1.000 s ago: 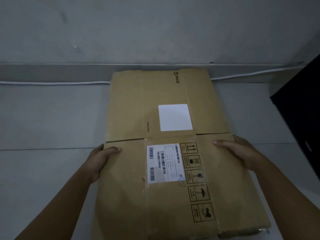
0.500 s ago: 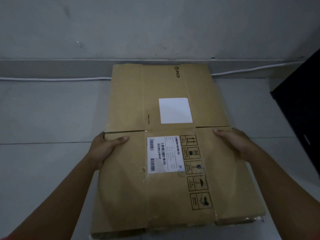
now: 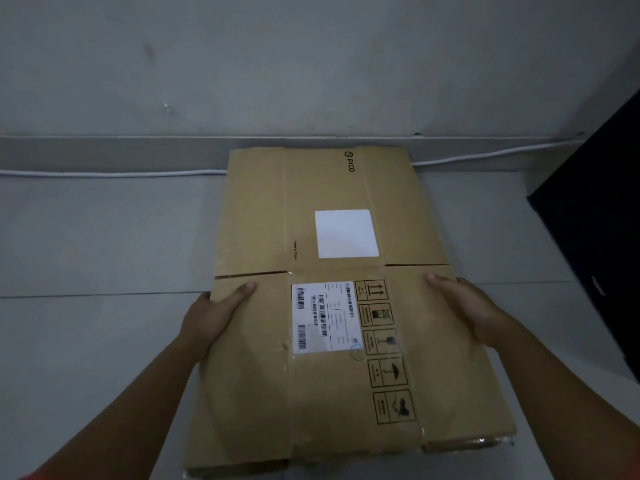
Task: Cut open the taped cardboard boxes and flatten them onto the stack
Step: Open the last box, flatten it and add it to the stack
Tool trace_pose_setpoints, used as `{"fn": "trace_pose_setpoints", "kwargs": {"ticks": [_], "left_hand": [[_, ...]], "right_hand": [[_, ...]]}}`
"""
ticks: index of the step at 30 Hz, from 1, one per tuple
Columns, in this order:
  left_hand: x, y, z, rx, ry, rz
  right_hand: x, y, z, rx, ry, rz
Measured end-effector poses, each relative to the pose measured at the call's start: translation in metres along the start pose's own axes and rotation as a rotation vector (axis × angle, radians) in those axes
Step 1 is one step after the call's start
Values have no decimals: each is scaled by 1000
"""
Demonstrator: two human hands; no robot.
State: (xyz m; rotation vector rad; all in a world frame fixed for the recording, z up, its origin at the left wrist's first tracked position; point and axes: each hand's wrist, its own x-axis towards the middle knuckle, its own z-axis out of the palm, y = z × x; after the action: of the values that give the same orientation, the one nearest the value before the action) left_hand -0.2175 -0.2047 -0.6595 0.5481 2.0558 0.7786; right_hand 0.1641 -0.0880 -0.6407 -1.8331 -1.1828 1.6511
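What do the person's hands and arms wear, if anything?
Nothing on them: the left hand and right hand have no gloves, rings or watch in view, and both forearms are bare. A red sliver at the lower-left corner may be a sleeve.

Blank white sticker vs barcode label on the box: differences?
The blank white square sticker sits on the far panel; the white barcode label sits on the near one. The sticker is bare; the label carries barcodes and text. Both lie flat on the brown flattened cardboard box.
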Motion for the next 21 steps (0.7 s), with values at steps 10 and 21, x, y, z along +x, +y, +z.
{"fn": "trace_pose_setpoints", "kwargs": {"ticks": [10,21], "left_hand": [[-2,2,-1,-77,-24,-14],[-7,7,5,236,117,34]], "right_hand": [[-8,4,5,25,-43,34],[-11,8,12,-152,106,-63]]}}
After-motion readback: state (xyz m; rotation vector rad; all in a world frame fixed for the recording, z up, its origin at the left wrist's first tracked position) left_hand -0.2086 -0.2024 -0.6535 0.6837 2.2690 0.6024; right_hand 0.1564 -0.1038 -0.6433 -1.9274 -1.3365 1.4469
